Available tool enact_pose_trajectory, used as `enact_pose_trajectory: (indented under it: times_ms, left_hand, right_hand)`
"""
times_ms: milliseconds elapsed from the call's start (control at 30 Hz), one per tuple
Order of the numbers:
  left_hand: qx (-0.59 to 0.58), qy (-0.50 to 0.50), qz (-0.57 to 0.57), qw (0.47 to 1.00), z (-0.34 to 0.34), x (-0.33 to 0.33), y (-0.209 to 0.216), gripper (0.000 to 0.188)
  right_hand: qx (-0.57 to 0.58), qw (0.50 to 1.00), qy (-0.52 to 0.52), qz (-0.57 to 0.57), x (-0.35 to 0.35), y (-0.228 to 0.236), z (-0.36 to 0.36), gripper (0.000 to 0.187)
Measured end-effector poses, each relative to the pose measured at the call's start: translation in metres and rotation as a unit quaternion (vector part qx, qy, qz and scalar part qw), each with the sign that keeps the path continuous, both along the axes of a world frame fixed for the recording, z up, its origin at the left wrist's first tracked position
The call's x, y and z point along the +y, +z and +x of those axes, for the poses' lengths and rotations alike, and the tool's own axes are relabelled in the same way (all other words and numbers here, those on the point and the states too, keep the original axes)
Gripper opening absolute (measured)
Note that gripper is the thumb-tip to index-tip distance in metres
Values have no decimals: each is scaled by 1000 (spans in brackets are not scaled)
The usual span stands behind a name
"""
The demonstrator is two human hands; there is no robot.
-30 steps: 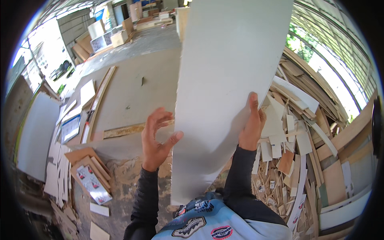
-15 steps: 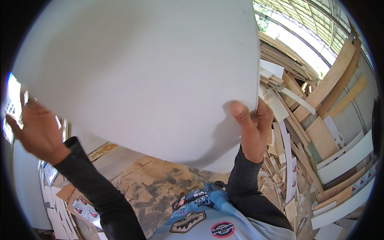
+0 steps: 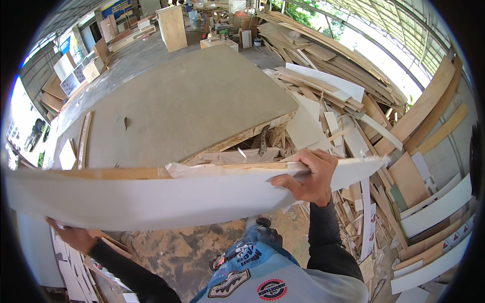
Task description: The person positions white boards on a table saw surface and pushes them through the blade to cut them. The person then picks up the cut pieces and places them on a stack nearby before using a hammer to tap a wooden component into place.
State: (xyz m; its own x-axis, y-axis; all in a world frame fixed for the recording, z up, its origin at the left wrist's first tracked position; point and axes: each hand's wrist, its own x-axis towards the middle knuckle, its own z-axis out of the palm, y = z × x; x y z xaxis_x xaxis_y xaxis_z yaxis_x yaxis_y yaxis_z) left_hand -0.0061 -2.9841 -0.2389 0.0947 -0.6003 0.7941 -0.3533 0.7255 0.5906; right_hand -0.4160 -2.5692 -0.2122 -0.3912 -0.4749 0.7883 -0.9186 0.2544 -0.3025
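Observation:
A large white-faced panel is held tilted in front of me, its long face toward me and its bare wood edge along the top. My right hand is closed over the top edge near the right, thumb flat on the white face. At the lower left, my left hand grips the bottom edge, with most of its fingers hidden by the panel. A pale strip of torn film lies along the top edge. Just beyond stands a wide worktable with a grey-brown top; a dark clamp-like tool shows at its near edge.
Stacked boards and scattered offcuts fill the right side. Long planks lean on the right wall. White strips stand at lower left. Sawdust covers the floor by my feet. Cabinets stand farther back.
The panel has tipped down from filling the upper view to nearly edge-on, uncovering the worktable and workshop. My left hand, spread beside it before, has moved down to its bottom edge.

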Motion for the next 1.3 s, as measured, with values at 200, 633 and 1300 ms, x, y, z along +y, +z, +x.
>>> enact_pose_trajectory:
  times_ms: [200,633,1300]
  left_hand:
    - [411,-139,350,830,-74,47,-144,69]
    - [662,-186,510,517,-323,132,-280,57]
    - [406,-40,736,541,-458,86,-363,79]
  right_hand:
    - [88,976,-41,192,-60,-58,-124,66]
    - [-19,892,57,449,-173,-195,-464,73]
    - [-82,871,92,475,-329,-356,-665,61]
